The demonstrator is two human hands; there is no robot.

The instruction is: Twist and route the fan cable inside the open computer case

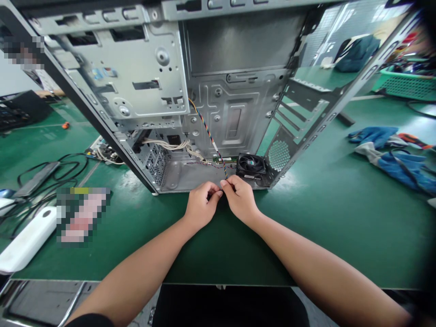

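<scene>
An open metal computer case (238, 95) stands upright on the green table. From behind its drive bay panel (143, 63) runs a twisted multicoloured cable (207, 129), slanting down to the case's front edge. My right hand (240, 195) pinches the lower part of this cable between thumb and fingers. Beside it, almost touching, my left hand (203, 204) pinches the cable's end; the tip is hidden by the fingers. On the case floor, behind my hands, sit a black cooling fan (251, 165), a green memory module (225, 159) and a bundle of pale wires (170, 145).
To the left lie black cords (37, 181), a white elongated object (29, 238) and a blurred-out item (83, 213). Blue gloves (391, 154) are on the right, with a green basket (408, 84) and a dark bag (357, 52) farther back. The table's edge (221, 285) runs near my body.
</scene>
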